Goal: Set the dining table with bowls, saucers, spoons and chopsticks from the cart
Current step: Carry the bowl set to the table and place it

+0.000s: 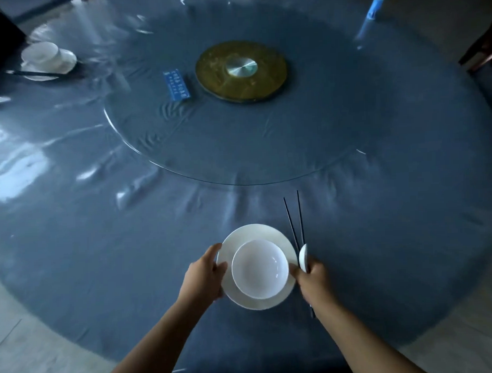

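Near edge of round table point(102, 261), covered in a blue-grey cloth under glossy clear film: white saucer point(254, 232) with white bowl point(259, 269) sitting on it, off-centre toward the near side.

Left hand point(204, 274): thumb on top of the saucer's left rim, fingers curled round the edge. Grip is on the saucer only, not the bowl.

Right hand point(312, 276): closed round a white spoon point(303, 257) and a pair of black chopsticks point(295, 221), just beside the saucer's right rim. The chopsticks point away across the table, tips slightly spread; their back ends show below the wrist.

Surroundings:
- Glass turntable point(265, 146) fills the table's middle, on a brass-coloured hub point(241, 72) with a silver disc at its centre.
- Blue packet point(176, 85) lies on the glass, just left of the hub.
- Blue-and-white packet point(372, 7) at far right of the table.
- Second place setting point(46, 58) at far left: white dishes with dark chopsticks beside them.
- Chair point(482, 49) at the right edge, cut off.
- Nothing lies between the hands and the turntable edge.

Unclear: whether the knuckles touch the saucer; whether the chopsticks rest on the cloth or are held above it. Spoon handle hidden in the fist. Far setting blurred; its dishes cannot be counted. Packet print unreadable.
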`<action>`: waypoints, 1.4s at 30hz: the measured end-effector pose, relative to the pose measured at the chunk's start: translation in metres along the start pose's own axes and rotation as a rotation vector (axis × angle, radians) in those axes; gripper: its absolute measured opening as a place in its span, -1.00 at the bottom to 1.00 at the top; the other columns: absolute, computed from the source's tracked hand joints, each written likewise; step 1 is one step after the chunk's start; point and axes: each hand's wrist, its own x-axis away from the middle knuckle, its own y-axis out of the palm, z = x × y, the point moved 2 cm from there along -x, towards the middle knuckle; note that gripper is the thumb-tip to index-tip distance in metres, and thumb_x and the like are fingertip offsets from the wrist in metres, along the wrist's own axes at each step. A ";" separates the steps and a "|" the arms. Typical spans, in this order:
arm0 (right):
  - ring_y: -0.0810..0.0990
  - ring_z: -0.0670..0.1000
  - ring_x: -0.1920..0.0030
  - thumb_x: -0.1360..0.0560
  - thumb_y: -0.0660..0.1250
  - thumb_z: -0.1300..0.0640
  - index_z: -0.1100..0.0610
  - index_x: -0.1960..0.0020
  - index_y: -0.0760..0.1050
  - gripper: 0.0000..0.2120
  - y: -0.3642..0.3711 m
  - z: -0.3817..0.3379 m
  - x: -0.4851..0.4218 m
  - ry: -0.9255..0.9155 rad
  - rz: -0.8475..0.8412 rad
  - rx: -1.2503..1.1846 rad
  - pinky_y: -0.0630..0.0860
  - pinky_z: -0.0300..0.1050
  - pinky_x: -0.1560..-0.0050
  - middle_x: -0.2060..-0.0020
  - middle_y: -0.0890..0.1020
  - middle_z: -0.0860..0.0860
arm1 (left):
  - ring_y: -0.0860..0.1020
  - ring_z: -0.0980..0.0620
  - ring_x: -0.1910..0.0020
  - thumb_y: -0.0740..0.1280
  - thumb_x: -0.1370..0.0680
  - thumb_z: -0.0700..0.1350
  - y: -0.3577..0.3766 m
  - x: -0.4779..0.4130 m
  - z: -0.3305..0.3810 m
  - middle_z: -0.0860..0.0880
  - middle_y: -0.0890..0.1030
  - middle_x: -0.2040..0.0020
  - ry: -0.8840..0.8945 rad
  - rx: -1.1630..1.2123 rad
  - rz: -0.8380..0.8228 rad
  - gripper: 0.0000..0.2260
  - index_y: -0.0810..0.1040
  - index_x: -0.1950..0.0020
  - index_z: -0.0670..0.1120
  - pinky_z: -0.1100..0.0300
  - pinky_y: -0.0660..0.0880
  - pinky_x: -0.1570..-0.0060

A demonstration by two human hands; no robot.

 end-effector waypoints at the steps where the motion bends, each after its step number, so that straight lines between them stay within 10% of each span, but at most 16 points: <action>1: 0.59 -0.04 0.29 -0.49 0.45 0.19 0.14 0.13 0.58 -0.94 0.002 0.002 -0.005 0.005 -0.006 -0.009 0.43 -0.17 0.31 0.31 0.64 -0.02 | 0.55 -0.03 0.63 0.26 -0.58 -0.13 0.002 -0.003 0.000 -0.02 0.63 0.36 0.001 -0.039 0.023 -0.66 0.42 -0.30 0.19 0.15 0.53 0.55; 12: 0.33 0.02 0.51 -0.52 0.38 0.11 0.17 0.33 0.41 -0.71 -0.016 0.006 -0.011 0.086 -0.003 -0.069 0.28 -0.11 0.42 0.50 0.41 0.04 | 0.59 -0.26 0.06 0.28 -0.58 -0.03 0.014 0.012 0.008 -0.13 0.66 0.06 -0.076 -0.263 0.270 -0.68 0.33 -0.31 0.01 -0.02 0.54 0.07; 17: 0.28 -0.04 0.59 -0.54 0.24 0.28 0.27 0.10 0.57 -0.86 -0.049 0.005 0.005 0.150 -0.149 -0.299 0.23 -0.21 0.56 0.50 0.42 0.02 | 0.55 -0.08 0.25 0.32 -0.56 -0.17 0.021 0.063 0.007 -0.01 0.56 0.17 -0.080 0.014 0.525 -0.88 0.49 -0.08 -0.03 -0.03 0.55 0.21; 21: 0.37 0.01 0.53 -0.54 0.12 0.39 0.28 0.01 0.55 -0.77 -0.061 -0.004 0.022 0.138 -0.242 -0.404 0.32 -0.14 0.47 0.43 0.49 0.09 | 0.52 -0.02 0.45 0.30 -0.57 -0.16 0.057 0.105 0.021 -0.02 0.54 0.39 -0.023 0.127 0.190 -0.90 0.50 0.07 0.05 -0.02 0.55 0.39; 26: 0.59 0.10 0.42 -0.58 0.15 0.43 0.32 -0.03 0.52 -0.82 -0.057 -0.023 0.043 0.090 -0.329 -0.507 0.59 -0.05 0.36 0.36 0.62 0.19 | 0.65 0.00 0.27 0.28 -0.61 -0.23 0.105 0.116 0.071 -0.05 0.61 0.15 0.012 0.306 -0.389 -0.88 0.54 -0.13 -0.14 0.14 0.57 0.36; 35: 0.73 0.21 0.10 -0.60 0.21 0.38 0.32 -0.05 0.52 -0.88 -0.051 -0.016 0.054 0.079 -0.298 -0.495 0.65 0.01 0.04 0.13 0.73 0.27 | 0.65 0.01 0.42 0.25 -0.59 -0.38 0.118 0.118 0.084 -0.26 0.60 0.23 -0.063 0.456 -0.387 -0.83 0.57 0.11 -0.21 0.21 0.58 0.38; 42: 0.74 0.14 0.04 -0.60 0.20 0.37 0.30 -0.06 0.54 -0.85 -0.035 -0.010 0.066 0.111 -0.347 -0.470 0.62 -0.04 -0.04 0.12 0.74 0.21 | 0.67 -0.08 0.37 0.29 -0.59 -0.35 0.118 0.129 0.067 -0.10 0.66 0.31 -0.127 0.578 -0.342 -0.88 0.60 -0.06 -0.30 0.12 0.64 0.31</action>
